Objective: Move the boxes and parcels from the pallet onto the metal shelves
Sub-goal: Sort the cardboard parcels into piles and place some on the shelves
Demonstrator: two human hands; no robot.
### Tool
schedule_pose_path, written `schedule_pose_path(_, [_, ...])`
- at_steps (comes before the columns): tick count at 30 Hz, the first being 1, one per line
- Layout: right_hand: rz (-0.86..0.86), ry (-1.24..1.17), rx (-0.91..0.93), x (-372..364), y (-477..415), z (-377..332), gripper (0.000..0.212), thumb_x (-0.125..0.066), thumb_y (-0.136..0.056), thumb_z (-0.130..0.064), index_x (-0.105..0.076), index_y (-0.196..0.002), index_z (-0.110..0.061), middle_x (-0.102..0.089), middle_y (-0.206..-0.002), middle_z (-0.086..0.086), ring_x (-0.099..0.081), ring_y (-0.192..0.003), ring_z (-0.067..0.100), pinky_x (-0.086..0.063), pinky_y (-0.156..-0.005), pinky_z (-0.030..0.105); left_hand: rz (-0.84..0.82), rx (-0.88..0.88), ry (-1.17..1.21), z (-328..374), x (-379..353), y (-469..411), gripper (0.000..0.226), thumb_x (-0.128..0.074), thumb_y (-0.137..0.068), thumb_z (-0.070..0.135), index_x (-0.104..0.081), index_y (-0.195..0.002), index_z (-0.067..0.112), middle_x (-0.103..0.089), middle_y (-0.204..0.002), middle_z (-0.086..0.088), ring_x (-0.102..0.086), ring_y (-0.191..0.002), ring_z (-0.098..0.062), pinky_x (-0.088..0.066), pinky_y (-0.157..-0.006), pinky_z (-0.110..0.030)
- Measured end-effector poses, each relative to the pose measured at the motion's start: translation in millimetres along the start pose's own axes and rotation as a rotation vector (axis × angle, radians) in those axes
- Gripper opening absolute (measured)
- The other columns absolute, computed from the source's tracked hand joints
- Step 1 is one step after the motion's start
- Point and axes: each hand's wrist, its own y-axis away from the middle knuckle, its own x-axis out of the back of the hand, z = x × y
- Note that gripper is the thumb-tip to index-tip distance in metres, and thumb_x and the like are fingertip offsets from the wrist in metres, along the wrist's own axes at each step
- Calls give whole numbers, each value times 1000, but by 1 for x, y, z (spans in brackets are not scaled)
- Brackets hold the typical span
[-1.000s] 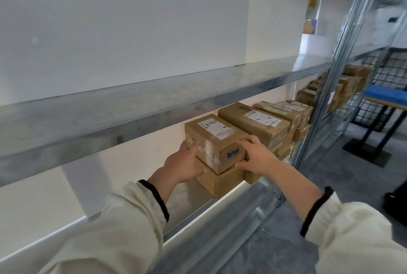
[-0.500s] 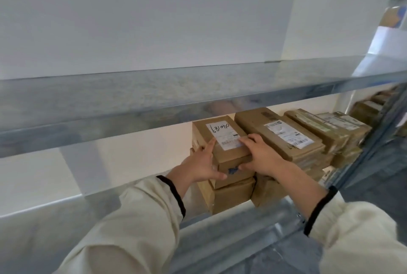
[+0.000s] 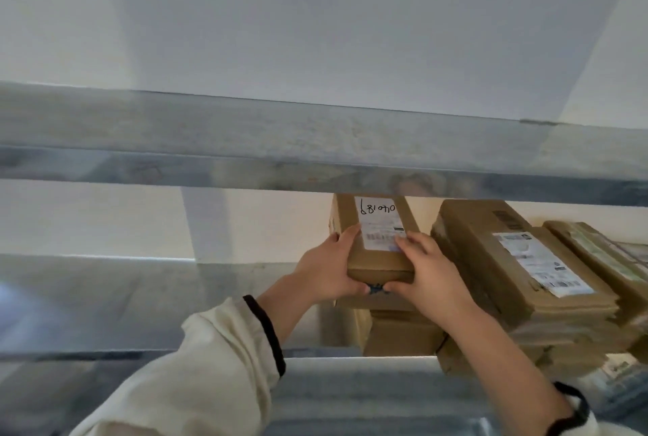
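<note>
The left hand (image 3: 326,270) and right hand (image 3: 429,277) grip the near corners of a small labelled box (image 3: 380,249), seating it on a lower box (image 3: 399,334) on the metal shelf (image 3: 140,295). Next it likely needs squaring up, then letting go. Stacked boxes (image 3: 519,270) fill the shelf just to its right.

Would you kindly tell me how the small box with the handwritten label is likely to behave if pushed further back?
The small box should be stiff: its edges look square under the left hand and right hand. It seems light, as both hands grip only its near end. Perched on the lower boxes, it might tip if shoved off-centre.
</note>
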Motion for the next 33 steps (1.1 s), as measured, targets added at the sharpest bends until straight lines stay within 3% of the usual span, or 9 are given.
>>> schedule_pose_path(9, [-90,7,298,-47,2,-162,85,-64,-80,-50,-15,-147,-30,-12,-150,-10,-39,-124,14,-35,-105,28,197,222,20,-107,77,133,107,-77,-69,43,-1,-144,40,-39,-140,4,-50,-115,-19,-45,-97,-35])
schedule_pose_path(17, [-232,-89,633,-119,45,-351,82,-65,-80,-47,-20,-145,-28,-13,-149,-11,-39,-123,16,-35,-103,27,354,527,-48,-216,136,318,108,-72,-66,52,4,-142,45,-37,-140,10,-50,-104,-10,-38,-82,-22])
schedule_pose_path(22, [-301,-145,847,-160,91,-473,83,-67,-79,-46,-21,-146,-27,-14,-150,-9,-38,-127,17,-34,-104,28,474,742,-93,-265,168,444,109,-72,-65,53,4,-142,45,-34,-144,8,-50,-116,-15,-42,-92,-29])
schedule_pose_path(33, [-444,-189,1286,-229,189,-683,85,-66,-78,-51,-20,-146,-27,-15,-150,-7,-34,-128,18,-32,-107,31,717,1169,-80,-321,201,656,109,-75,-67,50,2,-144,45,-29,-149,9,-47,-120,-17,-42,-94,-31])
